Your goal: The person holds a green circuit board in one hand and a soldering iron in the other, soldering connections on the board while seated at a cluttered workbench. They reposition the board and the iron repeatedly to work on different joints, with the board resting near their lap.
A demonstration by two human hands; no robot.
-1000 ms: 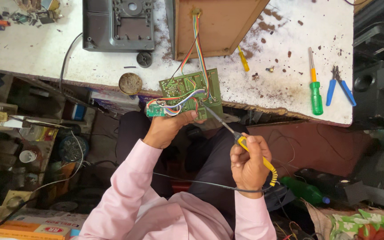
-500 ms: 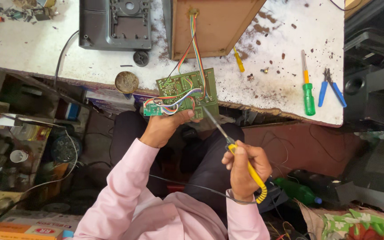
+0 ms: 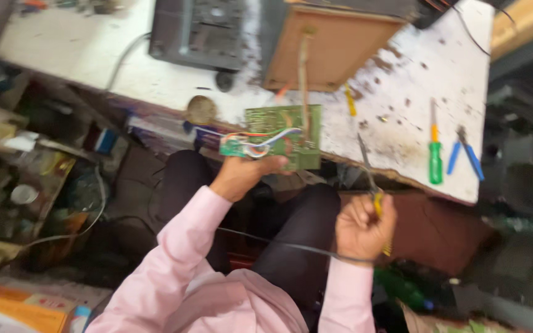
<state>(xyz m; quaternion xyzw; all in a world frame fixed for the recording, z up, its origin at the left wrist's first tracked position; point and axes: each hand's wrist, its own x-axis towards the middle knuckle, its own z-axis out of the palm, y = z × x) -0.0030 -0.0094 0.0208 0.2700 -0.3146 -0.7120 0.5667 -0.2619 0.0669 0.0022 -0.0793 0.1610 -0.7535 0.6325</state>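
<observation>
Cluttered repair bench scene, frame motion-blurred. Nearest the camera: pink sleeves, dark trousers, a thin dark cable (image 3: pixel 291 246) running across the lap to the right wrist.

Right hand (image 3: pixel 363 229) is closed in a fist round the yellow handle of a soldering iron (image 3: pixel 371 185); its thin metal shaft points up and away from the fist, tip just below the bench edge, clear of the board. Whether the tip touches anything is lost in blur.

Left hand (image 3: pixel 242 176) sits left of and slightly beyond the right hand, fingers curled up under a green circuit board (image 3: pixel 288 135), pinching its lower edge. Board is held in the air at the front edge of the bench, tilted face toward the camera. A small green module (image 3: pixel 234 147) hangs at the board's left side just above the left hand, joined by a bundle of coloured wires (image 3: pixel 266 139). More wires run from the board's top up to a brown wooden panel (image 3: pixel 334 52).

White worktop (image 3: pixel 402 123), stained and speckled, beyond both hands. Right of the right hand: green-handled screwdriver (image 3: pixel 435 157), then blue-handled pliers (image 3: pixel 467 154) just beside it. Small round tin (image 3: pixel 200 110) above the left hand at the bench edge. Farthest: dark grey device casing (image 3: pixel 202 31), left of the wooden panel.
</observation>
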